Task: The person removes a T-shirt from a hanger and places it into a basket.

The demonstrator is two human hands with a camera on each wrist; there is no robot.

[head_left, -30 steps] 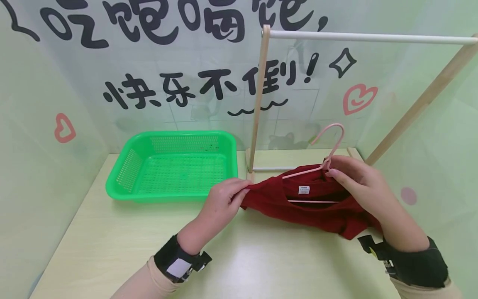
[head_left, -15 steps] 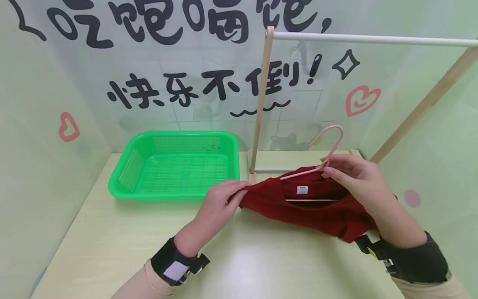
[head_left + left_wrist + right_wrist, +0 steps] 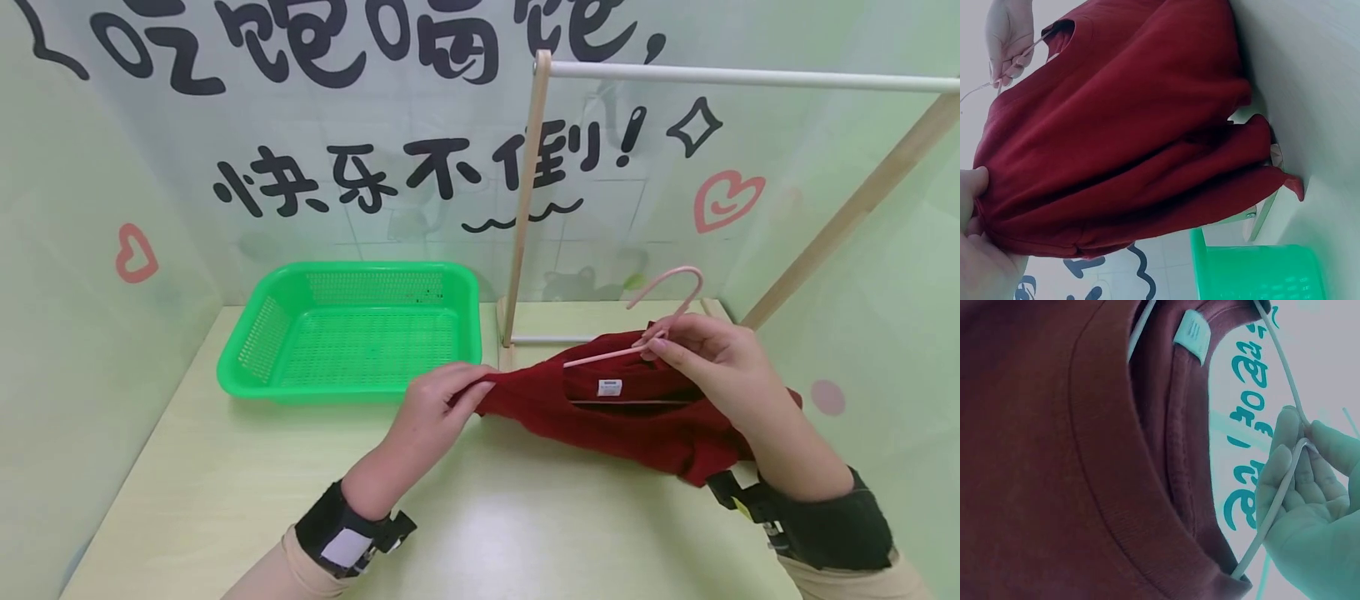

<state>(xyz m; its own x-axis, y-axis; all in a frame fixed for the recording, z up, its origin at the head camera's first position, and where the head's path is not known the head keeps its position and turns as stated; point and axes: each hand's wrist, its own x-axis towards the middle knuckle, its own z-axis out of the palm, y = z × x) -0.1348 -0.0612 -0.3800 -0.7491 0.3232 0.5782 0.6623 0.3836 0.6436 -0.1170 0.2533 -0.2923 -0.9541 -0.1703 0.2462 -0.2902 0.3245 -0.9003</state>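
Note:
A dark red T-shirt (image 3: pixel 615 429) with a white neck label (image 3: pixel 610 387) is draped on a pink hanger (image 3: pixel 600 357), whose hook rises above the collar. My left hand (image 3: pixel 435 412) pinches the shirt's left shoulder or sleeve between thumb and fingers; in the left wrist view the cloth (image 3: pixel 1122 125) hangs down in folds from that hand. With its thumb and fingers, my right hand (image 3: pixel 712 358) holds the hanger just below the hook. The right wrist view shows the hanger's arms passing into the open collar (image 3: pixel 1116 506). The hanger's far ends are hidden inside the shirt.
A green plastic basket (image 3: pixel 348 395) stands at the back left of the pale table (image 3: pixel 315 475). Behind the shirt rises a wooden rack post (image 3: pixel 525 200), with a white rail (image 3: pixel 735 75) across the top. Printed walls close in the back and sides.
The hanger's hook has shifted slightly right and lower, tilting in my right hand. My left hand has moved a little left with the shirt edge. Both grips stay as they were.

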